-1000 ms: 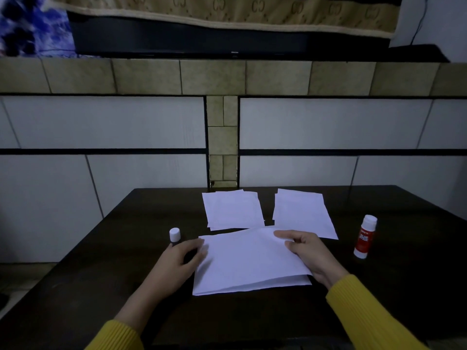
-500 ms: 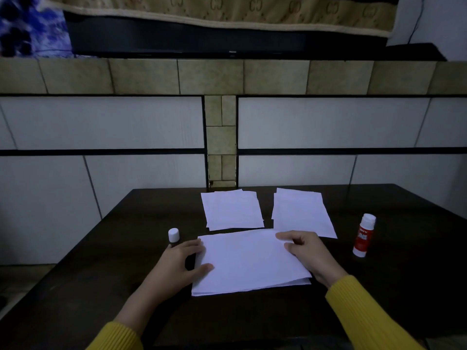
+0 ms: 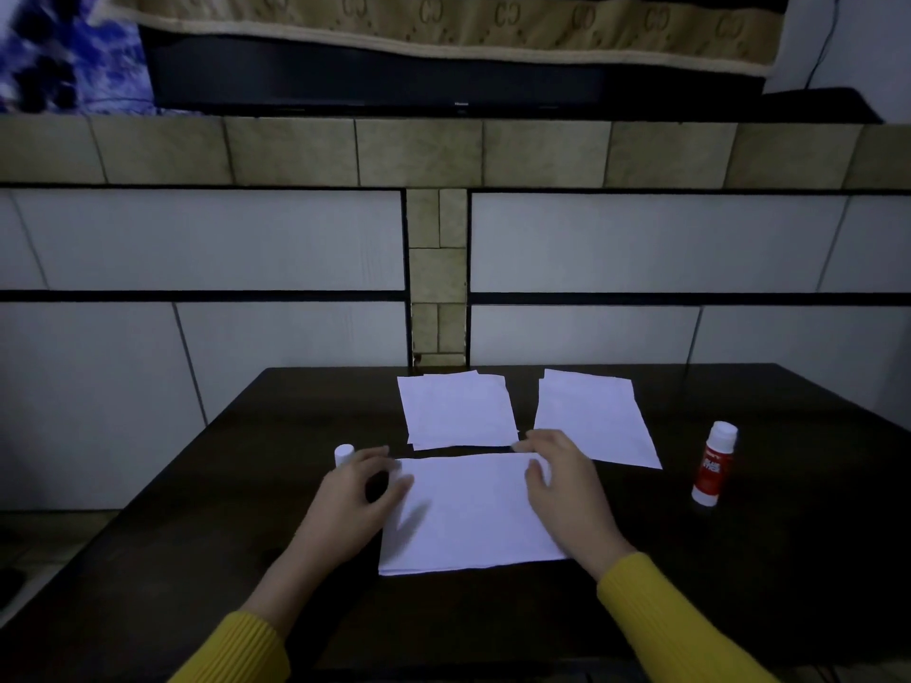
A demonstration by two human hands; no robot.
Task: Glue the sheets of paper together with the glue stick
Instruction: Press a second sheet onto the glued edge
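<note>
A stacked pair of white sheets lies flat on the dark table in front of me. My left hand rests at the sheets' left edge, fingers spread and curled, holding nothing. My right hand lies palm down on the sheets' right part, fingers at the far right corner. A red glue stick with a white cap stands upright to the right, apart from both hands. A small white cap stands just beyond my left hand.
Two more piles of white paper lie further back: one at the centre, one to its right. The dark table ends against a tiled wall behind.
My right hand slid from the sheets' right edge toward the far right corner and flattened on the paper. My left hand shifted up along the left edge.
</note>
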